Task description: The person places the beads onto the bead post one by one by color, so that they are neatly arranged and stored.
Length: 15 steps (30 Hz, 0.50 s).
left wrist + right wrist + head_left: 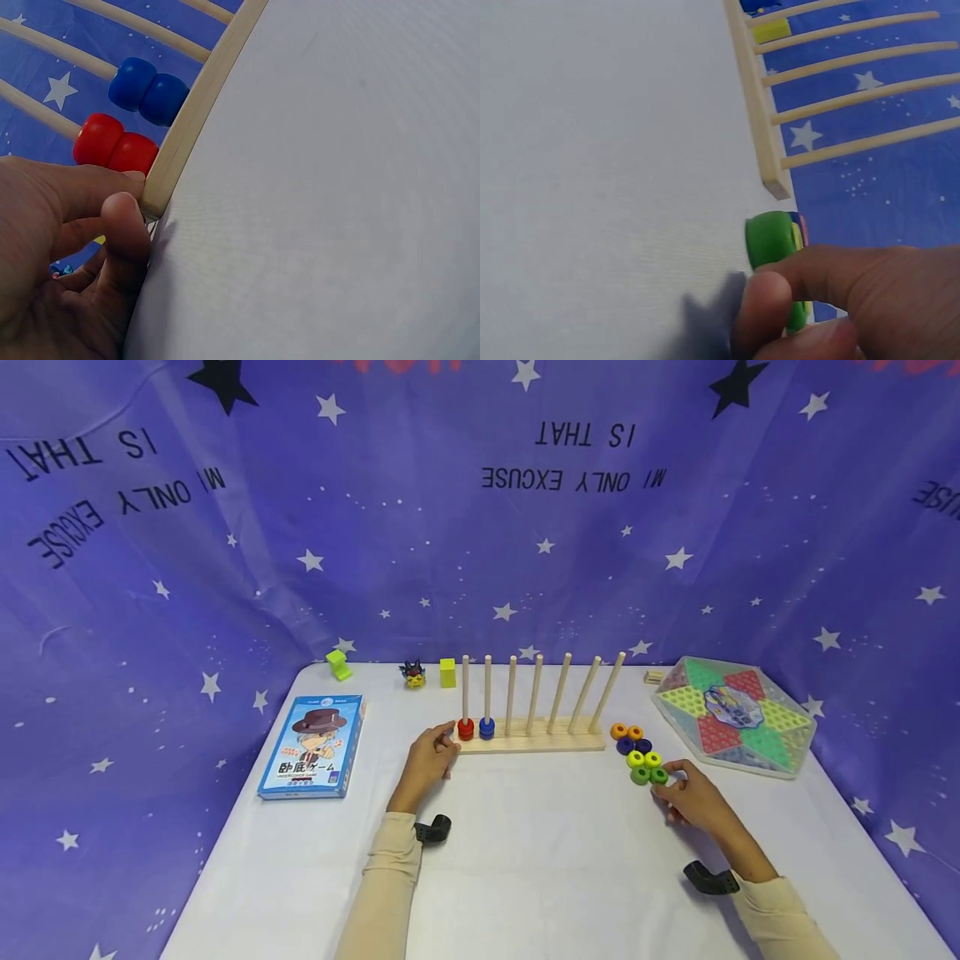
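A wooden stand (532, 746) with several upright pegs stands mid-table. Two red beads (466, 730) are stacked on its leftmost peg, two blue beads (487, 728) on the neighbouring one. At the stand's left end, my left hand (426, 764) grips the base between thumb and finger, beside the red beads (112, 142). To the right of the stand, my right hand (696, 797) pinches the nearer right green bead (658, 776); fingers partly hide it in the right wrist view. Another green bead (769, 238) lies alongside.
Pairs of yellow beads (643, 759), dark purple beads (633, 746) and orange beads (627, 732) lie behind the green ones. A hexagonal board-game box (772, 739) is at right, a blue card-game box (315, 747) at left. Yellow-green blocks (447, 673) and a small figure (412, 674) stand at the back.
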### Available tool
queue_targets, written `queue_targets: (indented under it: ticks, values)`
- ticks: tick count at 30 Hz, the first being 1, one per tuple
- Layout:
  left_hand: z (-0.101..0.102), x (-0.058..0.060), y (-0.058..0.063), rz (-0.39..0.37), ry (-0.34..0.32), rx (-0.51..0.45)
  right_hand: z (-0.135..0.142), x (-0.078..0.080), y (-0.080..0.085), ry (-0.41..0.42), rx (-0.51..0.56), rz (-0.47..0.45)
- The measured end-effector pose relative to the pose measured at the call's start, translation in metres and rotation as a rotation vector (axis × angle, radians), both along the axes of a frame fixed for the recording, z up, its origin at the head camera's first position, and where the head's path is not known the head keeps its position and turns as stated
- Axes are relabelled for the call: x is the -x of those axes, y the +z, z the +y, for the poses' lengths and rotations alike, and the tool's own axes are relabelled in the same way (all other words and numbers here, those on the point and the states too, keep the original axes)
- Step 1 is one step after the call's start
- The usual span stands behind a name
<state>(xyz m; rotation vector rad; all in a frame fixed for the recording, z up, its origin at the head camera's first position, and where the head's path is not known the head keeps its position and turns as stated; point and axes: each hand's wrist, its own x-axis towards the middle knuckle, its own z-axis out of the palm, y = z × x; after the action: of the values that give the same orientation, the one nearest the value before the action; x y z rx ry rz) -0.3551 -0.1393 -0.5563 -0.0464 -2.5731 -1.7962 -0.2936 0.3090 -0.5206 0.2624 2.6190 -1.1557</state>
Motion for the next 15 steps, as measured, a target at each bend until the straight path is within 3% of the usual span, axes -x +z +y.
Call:
queue_targets:
  ticks: [4,7,11,15]
  values:
    - [0.000,-0.002,-0.001,0.008,-0.006,-0.006,-0.001,-0.002,-0.003,0.008,-0.029,0.036]
    - [0.001,-0.003,-0.001,0.011,-0.002,-0.008,-0.001,-0.004,0.005,0.011,-0.031,0.051]
    - [0.002,-0.002,0.000,0.005,0.001,-0.009,0.001,-0.003,0.032,0.023,-0.022,0.104]
    - [0.001,0.000,0.000,0.009,0.009,-0.004,-0.001,0.008,0.070,0.056,-0.030,0.215]
